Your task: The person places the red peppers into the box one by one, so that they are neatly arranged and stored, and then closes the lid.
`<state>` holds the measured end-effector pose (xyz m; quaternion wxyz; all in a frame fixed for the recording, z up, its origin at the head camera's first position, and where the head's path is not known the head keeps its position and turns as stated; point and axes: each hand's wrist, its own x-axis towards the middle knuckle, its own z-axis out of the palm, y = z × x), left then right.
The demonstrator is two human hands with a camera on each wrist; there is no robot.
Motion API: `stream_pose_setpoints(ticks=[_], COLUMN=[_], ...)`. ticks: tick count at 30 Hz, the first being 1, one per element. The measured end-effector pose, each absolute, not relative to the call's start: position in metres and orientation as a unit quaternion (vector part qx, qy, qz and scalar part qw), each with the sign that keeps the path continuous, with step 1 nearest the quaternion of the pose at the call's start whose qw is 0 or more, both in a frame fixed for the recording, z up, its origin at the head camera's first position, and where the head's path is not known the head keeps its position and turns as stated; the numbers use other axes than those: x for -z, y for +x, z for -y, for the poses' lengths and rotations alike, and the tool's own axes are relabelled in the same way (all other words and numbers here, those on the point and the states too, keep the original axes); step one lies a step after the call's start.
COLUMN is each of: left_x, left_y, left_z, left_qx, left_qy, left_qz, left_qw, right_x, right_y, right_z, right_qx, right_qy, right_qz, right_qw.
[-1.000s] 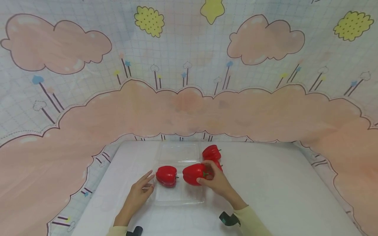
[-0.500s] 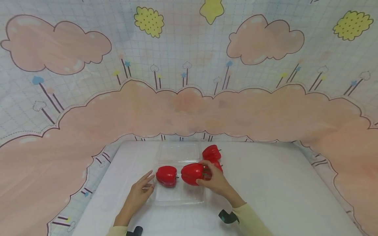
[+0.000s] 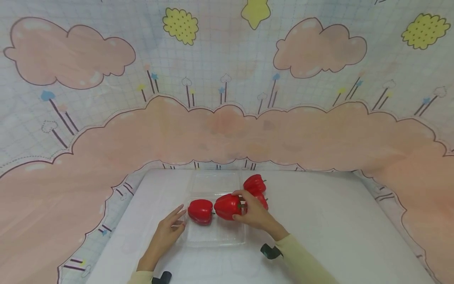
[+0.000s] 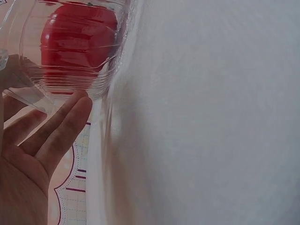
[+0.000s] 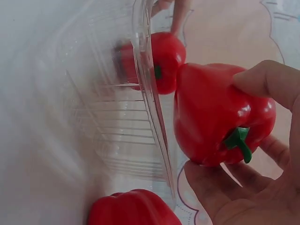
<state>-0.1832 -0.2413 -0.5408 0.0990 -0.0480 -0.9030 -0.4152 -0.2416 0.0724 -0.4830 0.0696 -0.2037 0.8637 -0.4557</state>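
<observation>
My right hand (image 3: 253, 211) grips a red bell pepper (image 5: 211, 112) around its stem end, thumb on one side and fingers on the other. In the right wrist view this pepper is over the open side of a clear plastic box (image 3: 216, 236). Inside the box, at its left, lies another red bell pepper (image 3: 200, 212), seen through the wall in the left wrist view. Beside the box's left wall is my left hand (image 3: 167, 232), its fingers extended and fingertips right at the plastic (image 4: 96, 86).
Two more red bell peppers lie to the right of the box, a far one (image 3: 254, 184) and a nearer one (image 3: 263, 200) partly behind my right hand. The box's transparent lid (image 3: 215, 184) lies folded back on the white table (image 3: 337, 221).
My right hand has moved left and slightly away from me with its pepper, bringing it close to the pepper in the box. My left hand has stayed in place.
</observation>
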Motion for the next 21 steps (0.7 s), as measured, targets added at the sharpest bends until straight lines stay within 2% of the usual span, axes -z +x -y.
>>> stream_pose_setpoints(ticks=[21], left_x=[0.544], left_y=[-0.185], left_z=[0.242], left_qx=[0.416], left_qy=[-0.054], left_qz=[0.901], left_qw=[0.109], right_x=[0.498], right_y=[-0.251], right_z=[-0.065], right_qx=[0.370], right_qy=[-0.251], right_qz=[-0.894], right_qw=[0.036])
